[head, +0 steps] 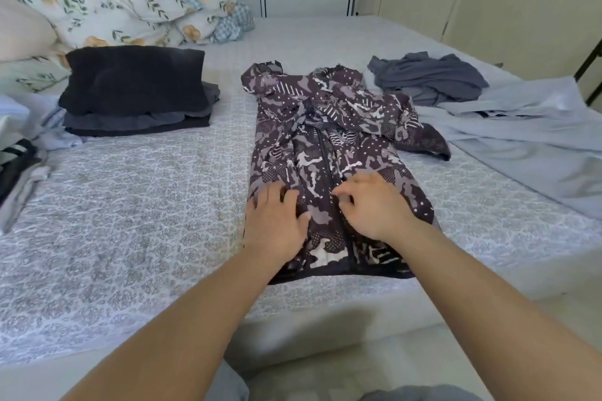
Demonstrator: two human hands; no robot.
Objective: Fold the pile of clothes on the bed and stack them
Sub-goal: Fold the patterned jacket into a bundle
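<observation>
Right now both hands are resting on the jacket (329, 153), which is lying lengthwise at the middle of the bed (130, 221), hem toward the near edge. The left hand (277, 221) is lying flat on the left panel, fingers fairly straight and spread. The right hand (371, 205) is sitting just right of the zip with its fingers curled at the fabric; whether they are actually pinching it is hard to tell, since the fingertips are tucking under. One sleeve is trailing off toward 3 o'clock, the other is folded in over the chest. At 10 o'clock a stack (136, 91) of dark folded clothes is sitting, its lower layers mostly hidden by the top piece. At 1 o'clock a grey garment (430, 78) is lying crumpled, touching a pale blue sheet (527, 146) running off the right edge. More cloth at 9 o'clock is cut off by the frame. Floral pillows (130, 0) are piled at 11 o'clock.
</observation>
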